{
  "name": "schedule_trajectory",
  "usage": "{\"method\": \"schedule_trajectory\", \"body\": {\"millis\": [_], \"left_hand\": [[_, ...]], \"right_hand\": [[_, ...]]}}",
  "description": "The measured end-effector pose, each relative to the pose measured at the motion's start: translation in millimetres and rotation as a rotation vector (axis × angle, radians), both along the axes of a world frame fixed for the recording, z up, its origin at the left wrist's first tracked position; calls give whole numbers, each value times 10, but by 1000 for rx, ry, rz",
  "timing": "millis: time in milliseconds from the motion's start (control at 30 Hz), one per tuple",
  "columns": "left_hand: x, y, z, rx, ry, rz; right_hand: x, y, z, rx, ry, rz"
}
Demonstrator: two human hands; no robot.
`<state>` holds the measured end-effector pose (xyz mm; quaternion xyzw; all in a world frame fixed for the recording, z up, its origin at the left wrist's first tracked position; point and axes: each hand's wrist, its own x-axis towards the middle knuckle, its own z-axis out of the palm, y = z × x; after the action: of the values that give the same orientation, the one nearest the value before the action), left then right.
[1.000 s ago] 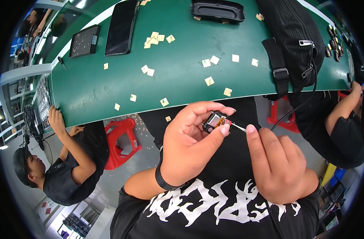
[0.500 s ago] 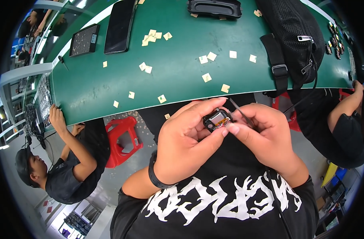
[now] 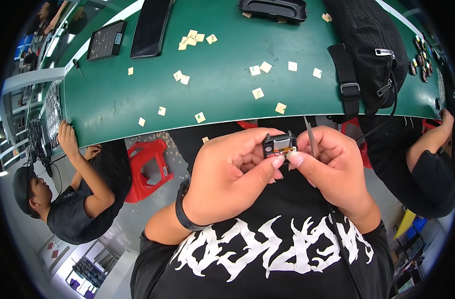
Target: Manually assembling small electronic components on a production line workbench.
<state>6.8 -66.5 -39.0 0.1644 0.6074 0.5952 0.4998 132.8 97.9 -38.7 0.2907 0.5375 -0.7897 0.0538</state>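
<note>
I read this as mid-job: left hand [image 3: 227,174] clamped on small black module [image 3: 280,146], held above lap, off green counter [image 3: 222,94]. Right hand [image 3: 337,169] pinches tweezers [image 3: 309,137] w/ thumb on module; fitting looks unfinished, paper squares [image 3: 258,93] lie loose on counter.

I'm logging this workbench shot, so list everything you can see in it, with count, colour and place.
small casing: one, black with an orange strip, pinched between both hands
tweezers: one, silver, in the right hand
paper squares: about twenty, tan, scattered over the table
table: one, green, ahead of the hands
backpack: one, black mesh, table's right end
trays: two, black, at the far edge
flat dark slab: one, black, far left
stool: one, red, below the table
co-workers: two, dark shirts, left and right
wristband: one, black, left wrist
left hand: holds the casing
right hand: holds tweezers, thumb on the casing
</note>
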Motion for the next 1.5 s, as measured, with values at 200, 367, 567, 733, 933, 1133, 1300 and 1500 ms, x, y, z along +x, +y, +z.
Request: {"method": "schedule_trajectory", "body": {"millis": [200, 367, 567, 733, 933, 1133, 1300, 1500], "left_hand": [[-87, 16, -8, -8, -249, -46], [-71, 67, 56, 16, -279, -20], [-24, 59, 27, 86, -232, -12], [67, 52, -9, 113, -211, 35], [40, 63, -16, 89, -173, 28], [-8, 108, 29, 9, -148, -45], [-18, 177, 30, 47, -17, -101], [-6, 233, 15, 13, 365, -177]], "right_hand": [[18, -77, -109, 95, 169, -166], [72, 109, -188, 1092, 674, 119], [85, 136, -139, 1401, 723, 246], [87, 106, -227, 1347, 757, 194], [48, 132, -222, 1257, 741, 177], [51, 201, -155, 864, 523, 79], [-28, 179, -199, 354, 291, -31], [-69, 258, -133, -6, 161, -80]]}}
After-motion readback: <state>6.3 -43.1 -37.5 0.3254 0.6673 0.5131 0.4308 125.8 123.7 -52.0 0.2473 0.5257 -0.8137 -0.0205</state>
